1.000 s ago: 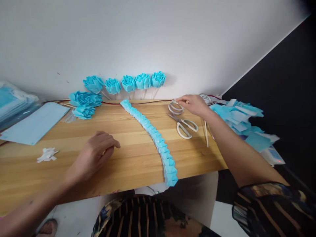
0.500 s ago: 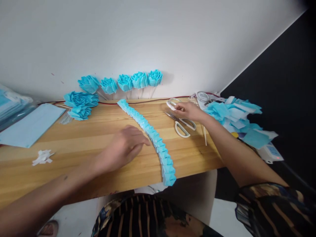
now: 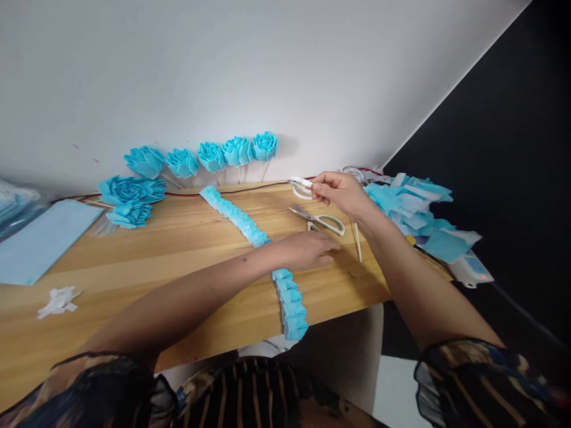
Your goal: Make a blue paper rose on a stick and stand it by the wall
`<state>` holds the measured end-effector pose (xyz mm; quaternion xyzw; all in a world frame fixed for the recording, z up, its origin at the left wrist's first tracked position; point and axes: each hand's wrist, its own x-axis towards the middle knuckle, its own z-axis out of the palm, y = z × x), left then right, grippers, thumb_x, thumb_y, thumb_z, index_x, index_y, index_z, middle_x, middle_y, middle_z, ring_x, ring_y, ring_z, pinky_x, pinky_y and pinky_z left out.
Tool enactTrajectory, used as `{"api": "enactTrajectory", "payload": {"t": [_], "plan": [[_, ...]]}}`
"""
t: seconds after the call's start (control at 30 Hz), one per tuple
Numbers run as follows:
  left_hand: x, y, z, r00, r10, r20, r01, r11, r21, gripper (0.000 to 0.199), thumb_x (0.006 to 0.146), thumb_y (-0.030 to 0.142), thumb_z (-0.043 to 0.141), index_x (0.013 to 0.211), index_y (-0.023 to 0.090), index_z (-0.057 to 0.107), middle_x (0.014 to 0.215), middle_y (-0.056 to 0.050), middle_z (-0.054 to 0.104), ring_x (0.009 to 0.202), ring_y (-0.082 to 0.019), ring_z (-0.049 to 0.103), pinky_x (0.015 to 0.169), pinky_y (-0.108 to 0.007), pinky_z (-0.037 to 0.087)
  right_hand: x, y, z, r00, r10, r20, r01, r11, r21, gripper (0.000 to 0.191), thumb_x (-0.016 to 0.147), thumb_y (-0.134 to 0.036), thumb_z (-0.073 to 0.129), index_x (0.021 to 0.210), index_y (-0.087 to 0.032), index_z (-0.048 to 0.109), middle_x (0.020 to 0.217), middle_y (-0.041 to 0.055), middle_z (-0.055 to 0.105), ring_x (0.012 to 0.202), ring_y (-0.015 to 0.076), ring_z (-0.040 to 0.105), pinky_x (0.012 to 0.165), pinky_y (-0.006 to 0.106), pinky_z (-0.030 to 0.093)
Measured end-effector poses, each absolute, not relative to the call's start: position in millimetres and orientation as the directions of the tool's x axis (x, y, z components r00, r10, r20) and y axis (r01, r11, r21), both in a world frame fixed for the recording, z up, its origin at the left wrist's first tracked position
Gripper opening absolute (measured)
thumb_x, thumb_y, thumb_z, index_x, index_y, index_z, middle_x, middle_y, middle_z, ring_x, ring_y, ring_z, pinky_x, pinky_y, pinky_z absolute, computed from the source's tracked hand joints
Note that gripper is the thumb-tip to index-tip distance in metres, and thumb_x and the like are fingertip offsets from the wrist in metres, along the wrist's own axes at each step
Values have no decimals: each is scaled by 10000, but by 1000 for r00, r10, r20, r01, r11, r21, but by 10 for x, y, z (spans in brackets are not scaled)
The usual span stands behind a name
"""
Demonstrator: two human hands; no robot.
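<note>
My right hand (image 3: 336, 191) pinches a roll of white tape (image 3: 303, 189) at the back of the table. Below it my left hand (image 3: 310, 249) reaches across, fingers stretched out and empty, partly covering the white-handled scissors (image 3: 332, 224). A thin white stick (image 3: 358, 242) lies just right of its fingertips. Under my left forearm runs a long curved strip of overlapping folded blue pieces (image 3: 238, 217); its middle is hidden, and its near end (image 3: 295, 327) meets the table's front edge.
Several blue fabric roses (image 3: 212, 156) on white stems lean against the wall, with more blue roses (image 3: 129, 189) lying left. A blue sheet (image 3: 49, 241), white scraps (image 3: 59, 302) and a plastic bag (image 3: 18, 205) are left. Blue and white pieces (image 3: 413, 205) pile beside a white device (image 3: 470, 270).
My left hand has moved right across the folded strip to the scissors. My right hand now pinches the tape roll, slightly raised. The view has shifted a little.
</note>
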<state>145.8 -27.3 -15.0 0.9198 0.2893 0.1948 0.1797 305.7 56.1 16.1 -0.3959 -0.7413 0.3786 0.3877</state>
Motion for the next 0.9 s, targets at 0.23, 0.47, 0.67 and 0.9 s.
{"api": "enactTrajectory", "payload": {"t": [0.23,0.47,0.67,0.9], "plan": [[611,-376,119,582,773,253,484,-579,656,159,926,204,584,858,203,728,800,2,747,683,-139,646,618,-250,468,2892,367,16,-370,826,425,430,558,-709,211,837,-413,710,775,-212,733,670,-10,672,595,138,548,560,270,385],[264,-376,52,39,917,398,416,-377,828,185,863,340,682,790,172,661,690,0,634,616,-113,530,564,-227,412,2602,240,59,-511,627,589,493,774,-397,198,918,-410,668,804,-266,745,716,12,698,673,180,607,674,325,419],[275,-323,-122,4,931,365,357,-342,869,176,845,341,699,831,171,659,713,-2,628,620,-108,530,571,-230,419,2457,212,-88,-588,521,619,501,835,-227,263,975,-456,586,842,-287,736,756,29,731,721,196,645,689,342,454],[273,-253,-219,24,937,349,333,-336,881,141,856,297,640,820,161,650,694,2,610,609,-105,528,572,-239,405,2458,180,-243,-579,451,680,470,865,-174,188,973,-381,620,874,-270,735,788,29,762,715,185,672,663,328,482]]}}
